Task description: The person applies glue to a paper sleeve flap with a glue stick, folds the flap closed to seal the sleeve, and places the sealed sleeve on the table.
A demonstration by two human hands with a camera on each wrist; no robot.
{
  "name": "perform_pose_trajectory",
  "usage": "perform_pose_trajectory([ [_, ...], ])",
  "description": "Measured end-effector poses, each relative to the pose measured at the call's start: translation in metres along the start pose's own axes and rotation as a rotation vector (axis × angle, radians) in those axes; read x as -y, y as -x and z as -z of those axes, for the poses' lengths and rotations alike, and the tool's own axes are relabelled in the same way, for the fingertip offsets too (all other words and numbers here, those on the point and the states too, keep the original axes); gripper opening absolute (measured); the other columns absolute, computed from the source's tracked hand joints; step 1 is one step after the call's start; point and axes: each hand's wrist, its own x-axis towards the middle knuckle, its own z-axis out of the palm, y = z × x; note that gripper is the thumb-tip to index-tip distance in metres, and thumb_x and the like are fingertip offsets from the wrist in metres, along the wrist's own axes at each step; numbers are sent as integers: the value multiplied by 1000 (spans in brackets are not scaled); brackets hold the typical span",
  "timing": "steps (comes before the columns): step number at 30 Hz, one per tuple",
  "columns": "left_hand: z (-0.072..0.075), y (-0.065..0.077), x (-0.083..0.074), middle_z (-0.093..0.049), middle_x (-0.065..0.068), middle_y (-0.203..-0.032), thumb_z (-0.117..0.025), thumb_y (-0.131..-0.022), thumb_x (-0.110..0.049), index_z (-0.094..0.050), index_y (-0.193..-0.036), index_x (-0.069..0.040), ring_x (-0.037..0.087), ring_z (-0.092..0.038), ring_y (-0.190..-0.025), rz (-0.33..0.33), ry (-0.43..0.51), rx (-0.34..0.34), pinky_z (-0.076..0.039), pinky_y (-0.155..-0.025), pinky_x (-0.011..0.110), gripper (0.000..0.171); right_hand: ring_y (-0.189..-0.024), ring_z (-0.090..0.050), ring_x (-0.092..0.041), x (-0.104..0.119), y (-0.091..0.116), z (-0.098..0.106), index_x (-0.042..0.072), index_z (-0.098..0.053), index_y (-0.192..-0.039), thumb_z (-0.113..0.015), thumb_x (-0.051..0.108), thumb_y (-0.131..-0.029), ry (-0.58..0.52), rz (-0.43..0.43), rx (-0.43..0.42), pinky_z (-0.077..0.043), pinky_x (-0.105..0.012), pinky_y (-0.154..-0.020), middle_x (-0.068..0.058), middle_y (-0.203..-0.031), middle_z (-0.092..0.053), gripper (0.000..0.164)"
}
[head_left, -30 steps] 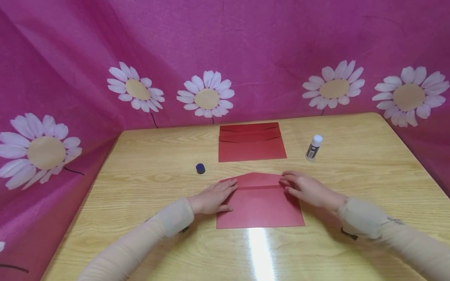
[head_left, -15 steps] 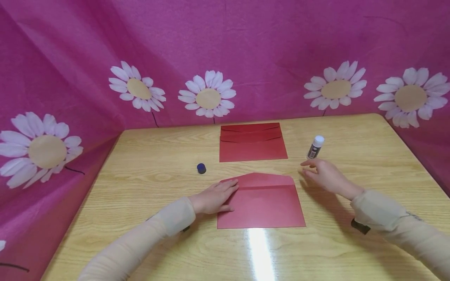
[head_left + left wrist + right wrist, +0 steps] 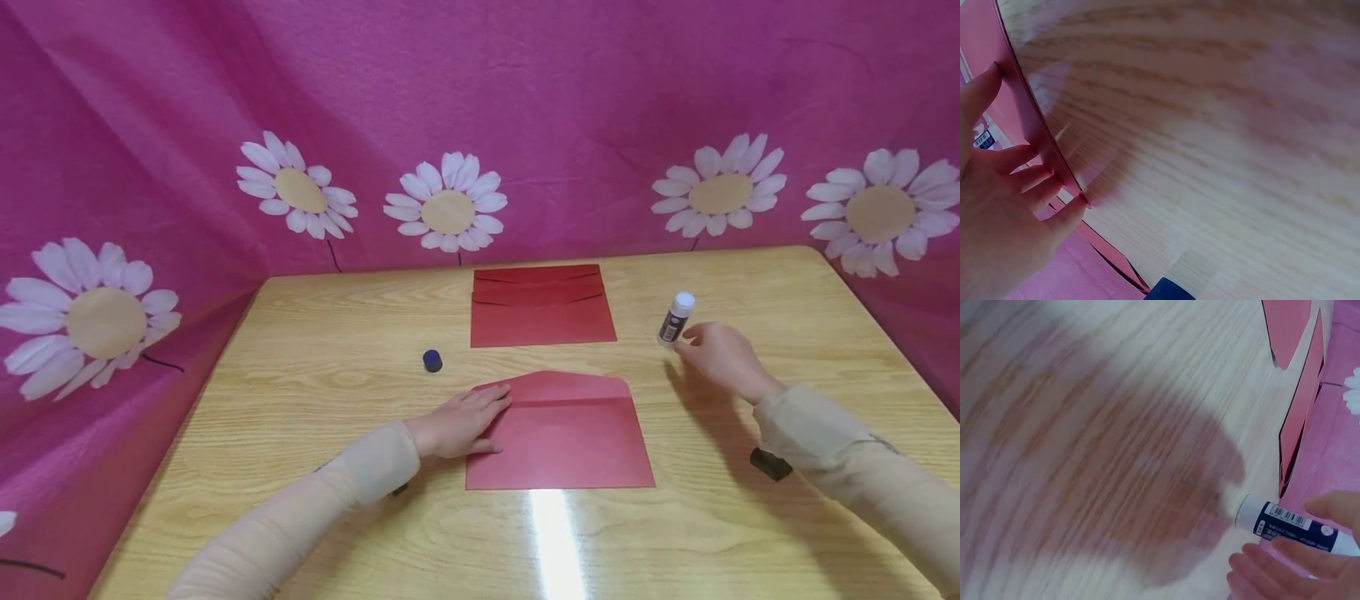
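Note:
A red envelope (image 3: 562, 442) lies on the table with its pointed flap unfolded away from me. My left hand (image 3: 459, 421) rests on its left side, fingers spread over the flap crease; the left wrist view shows those fingertips along the envelope's edge. Upright at the back right stands a glue stick (image 3: 677, 318) with a white top and dark label. My right hand (image 3: 723, 360) is just to its right, fingertips close to its base. In the right wrist view the thumb and relaxed fingers lie on either side of the glue stick (image 3: 1294, 525); contact is hard to tell.
Two more red envelopes (image 3: 543, 321) lie overlapping behind the first one. A small dark blue cap (image 3: 432, 361) sits left of them on the wooden table (image 3: 315, 375). A pink cloth with daisies (image 3: 570, 125) hangs along the back and left side.
My right hand has left the envelope's upper right corner and moved right and away from me to the glue stick. The left hand has stayed on the envelope.

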Motion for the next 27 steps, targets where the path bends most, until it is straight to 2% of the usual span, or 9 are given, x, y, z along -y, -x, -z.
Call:
perform_pose_trajectory([
  [3, 0, 0, 0, -15, 9, -147, -48, -89, -39, -23, -140, -4, 21, -14, -134, 3, 6, 3, -15, -107, 39, 67, -81, -56, -41, -2, -3, 0, -22, -47, -108, -53, 20, -86, -21, -36, -6, -45, -48, -69, -35, -93, -57, 47],
  [8, 0, 0, 0, -15, 8, -147, -48, -89, -40, -23, -140, -5, 21, -13, -134, 10, 14, 7, -15, -107, 38, 67, -91, -53, -45, -4, -7, 0, -21, -36, -119, -54, 23, -86, -128, -105, -24, -43, -50, -76, -38, -103, -51, 58],
  [16, 2, 1, -2, -16, 9, -147, -49, -89, -39, -23, -140, -4, 21, -14, -134, 8, 13, 5, -15, -107, 38, 67, -109, -42, -46, -4, -14, -5, -18, -36, -122, -55, 18, -85, -347, -171, -47, -34, -50, -90, -36, -117, -44, 55],
  [19, 2, 1, -2, -16, 9, -147, -49, -88, -38, -23, -140, -4, 21, -14, -134, 9, 21, 5, -15, -107, 38, 67, -110, -43, -44, -4, -16, -7, -18, -36, -122, -54, 15, -86, -396, -182, -54, -36, -45, -90, -36, -117, -44, 53],
  [21, 2, 1, -3, -16, 9, -147, -49, -88, -39, -23, -140, -5, 21, -14, -134, 9, 25, 5, -14, -107, 38, 67, -102, -51, -37, -4, -17, -8, -17, -38, -121, -54, 15, -86, -408, -190, -66, -42, -36, -84, -35, -116, -46, 50],
  [23, 2, 1, -2, -16, 9, -147, -49, -88, -39, -23, -140, -5, 21, -14, -134, 8, 27, 3, -14, -107, 38, 67, -87, -57, -23, -4, -18, -10, -18, -40, -119, -54, 14, -86, -418, -193, -84, -45, -25, -73, -35, -113, -48, 48],
  [25, 1, 1, -2, -16, 9, -147, -49, -88, -39, -23, -140, -5, 20, -14, -134, 7, 24, 1, -14, -107, 38, 67, -75, -53, -7, -4, -19, -11, -18, -43, -116, -54, 13, -85, -423, -194, -101, -44, -17, -63, -34, -110, -50, 45],
  [27, 0, 1, -1, -16, 9, -147, -49, -88, -39, -23, -140, -5, 20, -14, -134, 7, 19, -1, -15, -107, 38, 67, -68, -45, 4, -4, -19, -12, -18, -44, -114, -54, 11, -85, -428, -194, -117, -43, -13, -58, -34, -109, -50, 43],
])
